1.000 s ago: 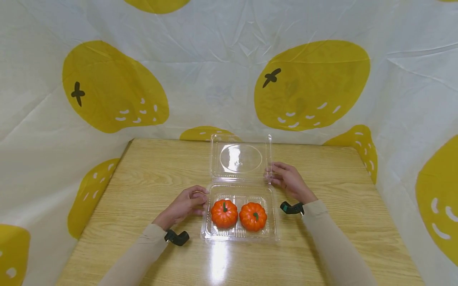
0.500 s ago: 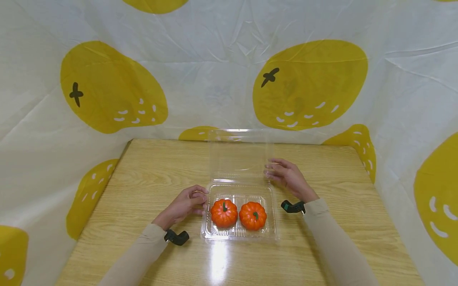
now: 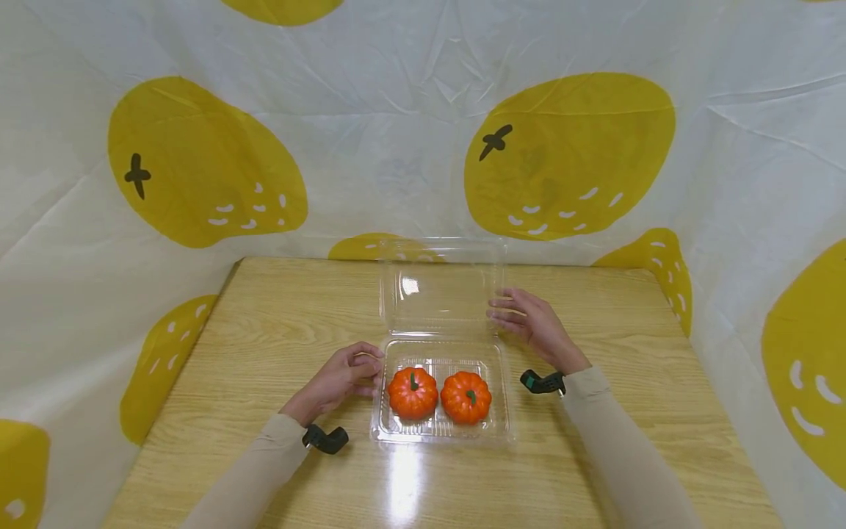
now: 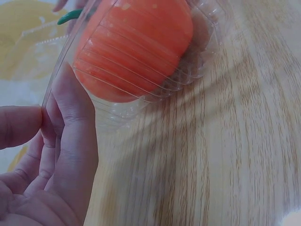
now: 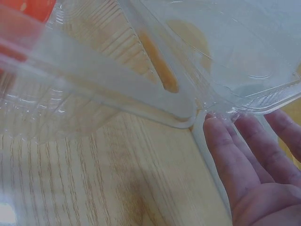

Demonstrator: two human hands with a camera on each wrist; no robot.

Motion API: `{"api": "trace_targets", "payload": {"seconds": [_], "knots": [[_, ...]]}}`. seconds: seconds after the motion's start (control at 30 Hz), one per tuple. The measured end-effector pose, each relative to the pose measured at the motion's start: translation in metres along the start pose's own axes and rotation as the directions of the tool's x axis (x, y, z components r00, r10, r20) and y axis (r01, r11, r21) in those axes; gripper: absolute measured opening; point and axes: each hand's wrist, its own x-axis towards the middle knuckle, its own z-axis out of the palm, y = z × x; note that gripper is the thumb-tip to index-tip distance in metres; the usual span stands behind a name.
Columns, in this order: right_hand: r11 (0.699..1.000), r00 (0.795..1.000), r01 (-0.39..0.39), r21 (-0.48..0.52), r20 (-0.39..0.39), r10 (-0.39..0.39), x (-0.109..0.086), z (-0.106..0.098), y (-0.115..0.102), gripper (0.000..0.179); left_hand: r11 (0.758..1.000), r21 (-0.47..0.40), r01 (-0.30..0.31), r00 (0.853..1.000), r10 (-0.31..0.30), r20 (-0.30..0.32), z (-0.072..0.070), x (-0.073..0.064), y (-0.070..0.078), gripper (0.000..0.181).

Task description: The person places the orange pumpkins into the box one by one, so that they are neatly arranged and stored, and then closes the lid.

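Note:
A clear plastic clamshell container (image 3: 443,439) stands on the table, its lid (image 3: 449,290) raised at the back on the hinge side. Two small orange pumpkins with green stems sit side by side in the base, a left pumpkin (image 3: 413,394) and a right pumpkin (image 3: 465,397). At the base's left side, my left hand (image 3: 340,378) pinches the rim between thumb and fingers, as the left wrist view shows. My right hand (image 3: 538,327) is at the lid's right side near the hinge. In the right wrist view, its extended fingers (image 5: 221,136) touch the lid's edge from below.
The light wood table (image 3: 284,308) carries the container near its middle. A white cloth (image 3: 396,162) with large yellow fruit prints hangs behind the table and along both sides. Each wrist wears a black camera mount, the left mount (image 3: 328,439) and the right mount (image 3: 542,382).
The lid has changed its tilt, its far edge now higher in the head view and its glare shifted. My right hand has moved slightly up and away. The left hand and pumpkins stay put.

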Motion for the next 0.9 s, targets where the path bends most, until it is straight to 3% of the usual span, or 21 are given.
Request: {"api": "trace_targets", "payload": {"seconds": [0.23,0.43,0.77,0.9], "knots": [[1.0,0.999,-0.015,-0.007,-0.047,0.015,0.0,0.003,-0.004,0.08,1.0,0.003,0.001,1.0,-0.001,0.014,0.0,0.0,0.0,0.024],[0.994,0.999,-0.003,-0.111,-0.036,-0.001,-0.004,0.006,-0.01,0.077,1.0,0.013,-0.01,1.0,0.01,0.02,0.0,0.001,0.0,0.024],[0.958,1.0,-0.014,-0.288,0.003,0.015,-0.009,0.005,-0.021,0.089,0.999,0.035,-0.009,1.0,0.008,0.019,-0.001,0.001,-0.001,0.028],[0.927,0.999,-0.003,-0.375,0.043,0.02,-0.013,0.004,-0.028,0.088,1.0,0.027,-0.003,1.0,0.002,0.02,-0.001,0.002,-0.001,0.028]]}}
